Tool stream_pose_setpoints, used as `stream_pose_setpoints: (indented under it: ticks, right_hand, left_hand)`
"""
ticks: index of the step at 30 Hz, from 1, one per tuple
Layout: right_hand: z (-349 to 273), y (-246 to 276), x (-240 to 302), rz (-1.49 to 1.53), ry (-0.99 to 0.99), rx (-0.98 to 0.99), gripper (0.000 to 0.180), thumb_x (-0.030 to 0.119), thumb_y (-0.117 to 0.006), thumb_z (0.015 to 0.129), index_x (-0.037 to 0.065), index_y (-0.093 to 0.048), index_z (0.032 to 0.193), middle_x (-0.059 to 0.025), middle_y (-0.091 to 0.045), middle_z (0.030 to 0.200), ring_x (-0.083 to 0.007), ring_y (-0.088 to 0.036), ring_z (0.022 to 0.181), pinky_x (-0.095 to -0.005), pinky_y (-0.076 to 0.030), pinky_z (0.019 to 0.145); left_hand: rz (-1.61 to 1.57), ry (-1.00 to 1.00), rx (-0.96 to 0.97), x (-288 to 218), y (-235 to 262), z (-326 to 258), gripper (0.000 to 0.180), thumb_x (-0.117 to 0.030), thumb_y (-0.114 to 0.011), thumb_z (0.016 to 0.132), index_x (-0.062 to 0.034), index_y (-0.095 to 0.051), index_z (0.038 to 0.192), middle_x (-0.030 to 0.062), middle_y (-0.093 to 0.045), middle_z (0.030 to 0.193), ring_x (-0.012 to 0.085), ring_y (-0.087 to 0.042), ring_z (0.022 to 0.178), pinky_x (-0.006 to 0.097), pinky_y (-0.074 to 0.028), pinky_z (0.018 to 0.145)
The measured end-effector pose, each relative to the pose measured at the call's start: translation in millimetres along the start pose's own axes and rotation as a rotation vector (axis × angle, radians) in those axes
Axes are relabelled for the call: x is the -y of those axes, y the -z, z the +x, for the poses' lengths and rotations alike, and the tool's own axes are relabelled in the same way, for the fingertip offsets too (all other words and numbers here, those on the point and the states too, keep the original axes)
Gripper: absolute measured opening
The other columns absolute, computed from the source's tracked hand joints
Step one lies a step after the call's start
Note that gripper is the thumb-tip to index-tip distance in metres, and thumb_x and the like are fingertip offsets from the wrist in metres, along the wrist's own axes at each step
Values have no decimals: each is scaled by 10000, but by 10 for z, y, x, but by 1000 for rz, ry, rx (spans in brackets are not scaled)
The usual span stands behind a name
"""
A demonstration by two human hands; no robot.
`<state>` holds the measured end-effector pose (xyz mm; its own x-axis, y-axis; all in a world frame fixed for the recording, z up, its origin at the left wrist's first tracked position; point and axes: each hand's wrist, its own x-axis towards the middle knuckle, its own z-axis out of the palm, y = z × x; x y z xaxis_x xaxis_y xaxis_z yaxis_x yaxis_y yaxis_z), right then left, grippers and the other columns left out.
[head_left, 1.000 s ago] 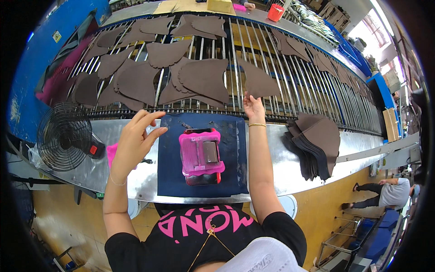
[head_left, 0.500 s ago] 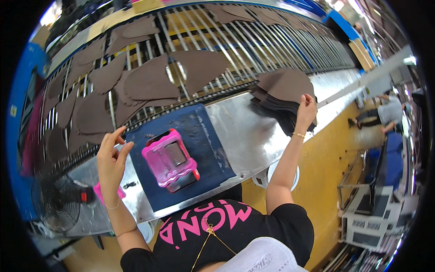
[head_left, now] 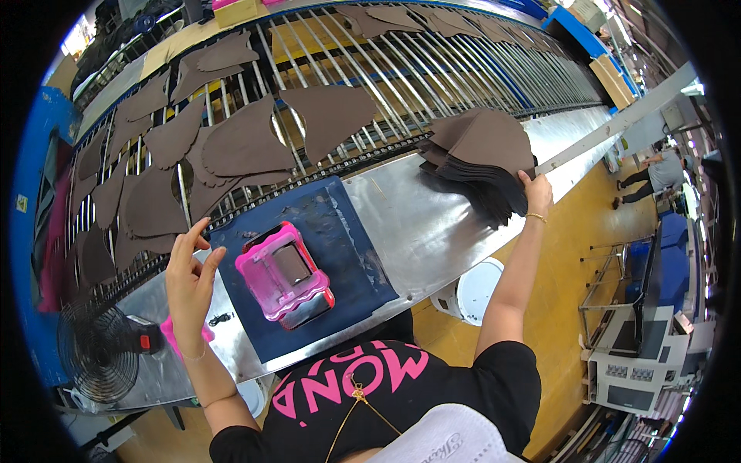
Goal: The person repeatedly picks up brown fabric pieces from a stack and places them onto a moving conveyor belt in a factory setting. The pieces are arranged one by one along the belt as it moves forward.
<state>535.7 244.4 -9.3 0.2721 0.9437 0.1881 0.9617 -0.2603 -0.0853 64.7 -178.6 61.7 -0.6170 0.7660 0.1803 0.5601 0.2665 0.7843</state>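
My left hand [head_left: 191, 274] is raised beside the blue pad [head_left: 351, 289], with thumb and fingers apart and nothing between them. My right hand [head_left: 538, 193] is at the right edge of a fanned stack of brown, flat cut pieces [head_left: 494, 143] on the metal table. Its thumb and fingers close on that edge; the fingertips are partly hidden. On the pad rests a pink scalloped-edged holder [head_left: 258, 282] with a dark rectangular piece in it. Red and shiny parts stick out from under it.
Beyond the table, a roller conveyor [head_left: 417, 89] carries several brown cut pieces [head_left: 247, 143]. A black fan [head_left: 99, 347] stands at the left, near a pink object [head_left: 171, 332]. A white bucket [head_left: 478, 289] is below the table edge. Another person [head_left: 662, 174] stands far right.
My right hand has moved a little right and nearer to me, to the stack's side edge. The stack's top pieces have shifted slightly. My left hand stays nearly where it was.
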Motion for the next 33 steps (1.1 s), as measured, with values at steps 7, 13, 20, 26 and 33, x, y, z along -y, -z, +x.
stream_pose_setpoints:
  ticks: [7, 13, 20, 26, 33]
  right_hand:
    - [270, -106, -66, -190, 55, -12, 609, 577, -695, 725, 57, -631, 1035, -189, -671, 971, -370, -646, 942, -473, -517, 809]
    - [348, 122, -93, -74, 245, 11, 292, 250, -520, 923, -10, -592, 1034, -210, -652, 941, -337, -665, 755, -440, -529, 682]
    - [-1195, 1558, 852, 789, 527, 24, 337, 300, -449, 992, 26, -535, 1167, -122, -651, 884, -176, -591, 478, -281, -472, 490]
    - [-2208, 1450, 1764, 1453, 717, 368, 253, 249, -474, 989, 19, -485, 1095, -96, -637, 904, -117, -588, 530, -206, -465, 439]
    - [-3079, 806, 2281, 1332, 1286, 570, 179, 59, -649, 871, -31, -583, 1012, -107, -673, 812, -157, -636, 709, -277, -502, 623]
  left_hand:
    - [130, -106, -20, -2, 70, -62, 469, -145, -711, 805, -99, -557, 1245, 39, -533, 852, 100, -440, 511, 248, -388, 477]
    - [149, -104, -21, 64, 150, -116, 465, -140, -714, 800, -92, -563, 1237, 39, -533, 853, 96, -435, 516, 235, -378, 483]
    - [-18, -166, 45, -15, -41, -22, 517, -109, -720, 791, -82, -536, 1273, 74, -546, 985, 133, -595, 763, 260, -489, 627]
    - [-524, -122, -30, 189, -123, 138, 638, -216, -613, 901, -111, -305, 1450, 113, -405, 1333, 197, -549, 1112, 303, -517, 850]
    - [-536, 38, -287, 259, 806, -394, 219, -117, -589, 920, 21, -580, 1091, 56, -638, 839, 132, -636, 555, 213, -481, 461]
